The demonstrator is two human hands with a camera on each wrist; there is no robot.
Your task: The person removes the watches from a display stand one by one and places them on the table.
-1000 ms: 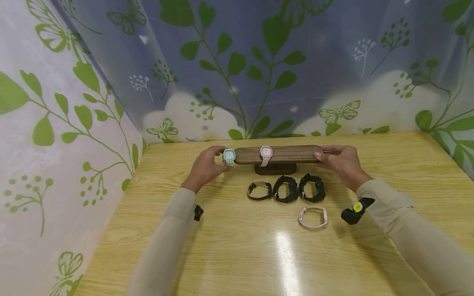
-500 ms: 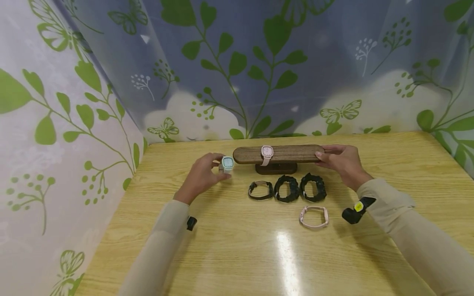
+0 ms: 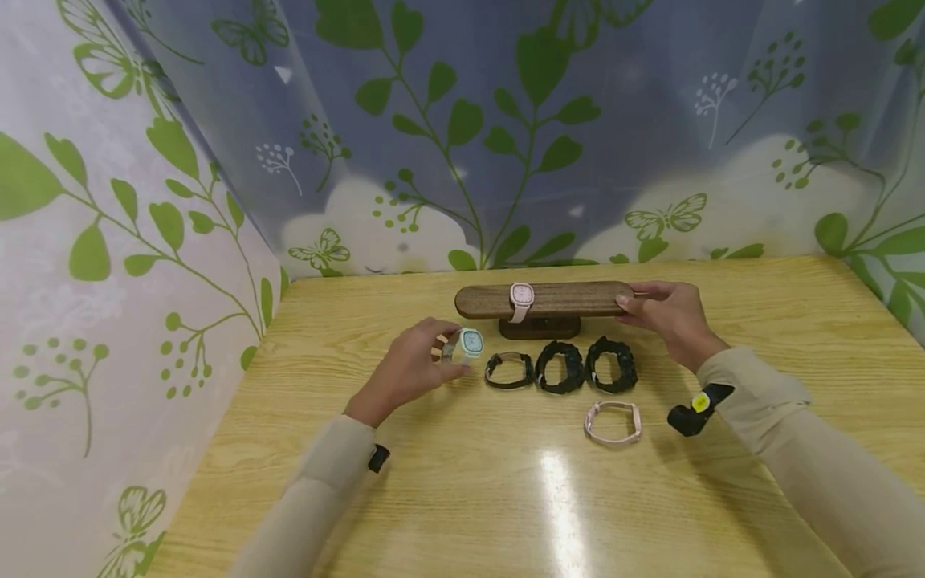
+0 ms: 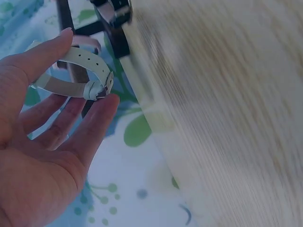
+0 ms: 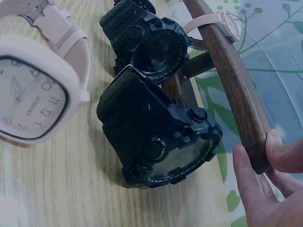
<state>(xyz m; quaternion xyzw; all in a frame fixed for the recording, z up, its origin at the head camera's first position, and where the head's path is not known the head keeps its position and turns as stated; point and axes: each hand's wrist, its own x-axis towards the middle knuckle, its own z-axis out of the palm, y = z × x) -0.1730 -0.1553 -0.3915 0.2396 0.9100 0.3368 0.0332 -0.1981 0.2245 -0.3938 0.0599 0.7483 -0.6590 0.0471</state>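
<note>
A pale mint wristwatch with its strap buckled into a loop is pinched between the thumb and fingers of my left hand, above the table. The left wrist view shows its light strap and buckle near the fingertips. My right hand grips the right end of a dark wooden watch stand, thumb on one side and fingers on the other, as the right wrist view also shows. Around the bar of that stand hangs a pink watch, left of its middle.
In front of the stand, a slim black watch and two chunky black watches stand in a row on the wooden table. Nearer lies a pink watch. A patterned curtain rises behind the table.
My left hand has drawn the mint watch off the left end of the stand's bar, then brought it nearer and to the right, beside the slim black watch. My right hand stays on the stand.
</note>
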